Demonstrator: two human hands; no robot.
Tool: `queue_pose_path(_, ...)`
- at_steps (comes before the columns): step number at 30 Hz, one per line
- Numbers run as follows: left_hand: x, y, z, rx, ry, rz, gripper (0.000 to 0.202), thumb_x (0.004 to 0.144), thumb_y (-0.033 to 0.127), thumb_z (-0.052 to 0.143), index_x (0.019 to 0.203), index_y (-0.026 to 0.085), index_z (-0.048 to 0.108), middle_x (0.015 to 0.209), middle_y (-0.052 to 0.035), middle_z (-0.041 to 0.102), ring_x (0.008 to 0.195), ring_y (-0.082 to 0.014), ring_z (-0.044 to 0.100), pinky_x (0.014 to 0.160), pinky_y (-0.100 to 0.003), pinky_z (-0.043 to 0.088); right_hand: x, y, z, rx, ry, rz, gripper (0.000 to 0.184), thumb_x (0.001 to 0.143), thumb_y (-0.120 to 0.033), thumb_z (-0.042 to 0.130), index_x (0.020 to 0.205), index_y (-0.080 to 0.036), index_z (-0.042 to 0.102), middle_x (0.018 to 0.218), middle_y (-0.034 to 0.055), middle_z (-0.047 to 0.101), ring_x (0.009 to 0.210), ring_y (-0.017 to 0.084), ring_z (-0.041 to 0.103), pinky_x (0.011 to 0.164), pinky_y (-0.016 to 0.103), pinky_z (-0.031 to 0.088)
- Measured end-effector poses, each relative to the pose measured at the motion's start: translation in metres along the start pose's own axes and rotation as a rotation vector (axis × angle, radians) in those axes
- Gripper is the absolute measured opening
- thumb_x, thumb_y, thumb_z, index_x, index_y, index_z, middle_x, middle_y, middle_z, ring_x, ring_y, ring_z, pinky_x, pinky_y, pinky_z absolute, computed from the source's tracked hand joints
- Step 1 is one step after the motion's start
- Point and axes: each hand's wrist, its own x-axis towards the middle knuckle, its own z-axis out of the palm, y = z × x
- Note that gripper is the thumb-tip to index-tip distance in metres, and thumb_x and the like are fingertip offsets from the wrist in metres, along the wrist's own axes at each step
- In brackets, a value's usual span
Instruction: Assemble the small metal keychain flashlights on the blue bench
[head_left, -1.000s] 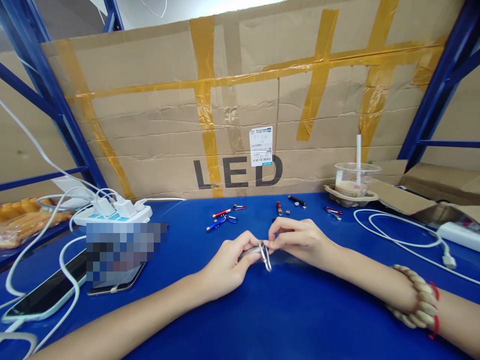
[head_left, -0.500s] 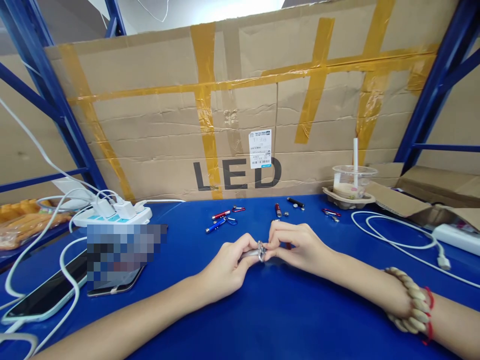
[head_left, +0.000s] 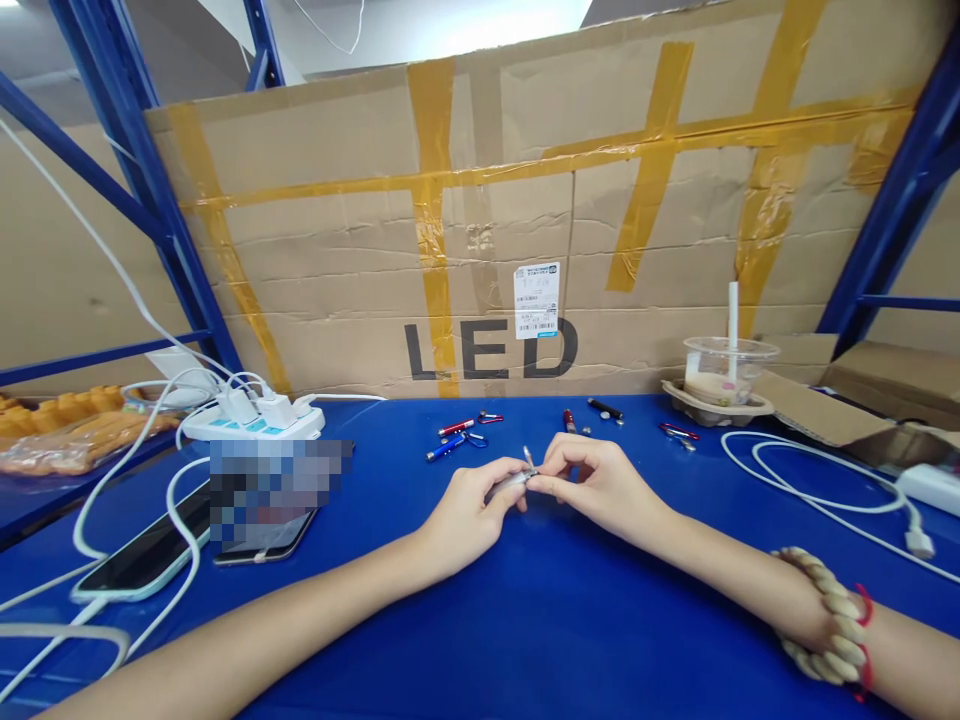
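My left hand (head_left: 466, 515) is closed around a small silver penlight (head_left: 513, 482), its far end pointing to the right. At that end my right hand (head_left: 600, 485) pinches with thumb and forefinger, touching a small shiny metal clip (head_left: 528, 459) that sticks up there. How the clip joins the penlight is hidden by the fingertips. Beyond my hands lie a red penlight (head_left: 458, 427), a blue penlight (head_left: 446, 447) with a blue carabiner (head_left: 478, 441), another red penlight (head_left: 569, 420) and a black penlight (head_left: 604, 408).
A red carabiner (head_left: 679, 432) lies at the right, near a cup with a straw (head_left: 724, 372) in a cardboard holder. White cable (head_left: 817, 502) loops in front. Phones (head_left: 142, 550) and a power strip (head_left: 255, 420) occupy the left. A large cardboard sheet (head_left: 337, 270) stands behind.
My view has swung slightly left. The shiny clip, earlier across the penlight's end, now points upward. Both hands remain together at the penlight, and the right fingers have shifted a little.
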Motion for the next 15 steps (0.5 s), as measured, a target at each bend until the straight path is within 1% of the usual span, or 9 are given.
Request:
queue_pose_path(4,-0.0003,-0.0031,0.0000,0.009,0.039,-0.008,0.020,0.088,0.022,0.037,0.089,0.017,0.056,0.070,0.0014,0.057,0.066,-0.0115,0.052,0.064,-0.020,0.037,0.0001,-0.0029,-0.0004,-0.018,-0.005,-0.013,0.026,0.076,-0.036,0.060,0.062,-0.014,0.061,0.066,0.0023,0.059,0.058,0.008,0.052,0.050,0.019,0.040)
queue_pose_path(8,-0.0006,-0.0064,0.0002,-0.008,0.071,-0.032,0.019,0.088,0.022,0.037,0.087,0.017,0.056,0.068,0.0023,0.055,0.066,-0.0111,0.052,0.065,-0.020,0.036,0.0006,-0.0037,-0.0006,-0.110,-0.003,0.001,0.023,0.077,-0.037,0.058,0.071,-0.016,0.064,0.071,0.0019,0.059,0.056,0.007,0.053,0.047,0.018,0.039)
queue_pose_path(10,-0.0005,-0.0070,0.0000,-0.023,0.081,-0.038,0.020,0.088,0.022,0.037,0.088,0.017,0.056,0.068,0.0025,0.055,0.066,-0.0109,0.051,0.064,-0.020,0.036,0.0008,-0.0026,-0.0007,-0.148,0.018,-0.029,0.021,0.076,-0.038,0.059,0.080,-0.017,0.064,0.076,0.0016,0.059,0.056,0.007,0.053,0.047,0.017,0.040)
queue_pose_path(12,-0.0003,-0.0073,-0.0002,-0.047,0.086,-0.044,0.020,0.088,0.022,0.036,0.090,0.017,0.056,0.067,0.0027,0.054,0.066,-0.0110,0.051,0.065,-0.020,0.036,0.0004,-0.0011,-0.0011,-0.169,0.022,-0.078,0.023,0.076,-0.037,0.060,0.090,-0.019,0.064,0.084,0.0021,0.059,0.054,0.005,0.052,0.047,0.017,0.041)
queue_pose_path(15,-0.0001,-0.0079,-0.0004,-0.076,0.082,-0.056,0.021,0.088,0.022,0.036,0.092,0.017,0.056,0.067,0.0025,0.054,0.066,-0.0115,0.051,0.066,-0.021,0.036,-0.0013,0.0009,-0.0022,-0.194,0.003,-0.160,0.026,0.076,-0.037,0.060,0.098,-0.022,0.063,0.092,0.0028,0.058,0.052,0.003,0.051,0.046,0.016,0.041)
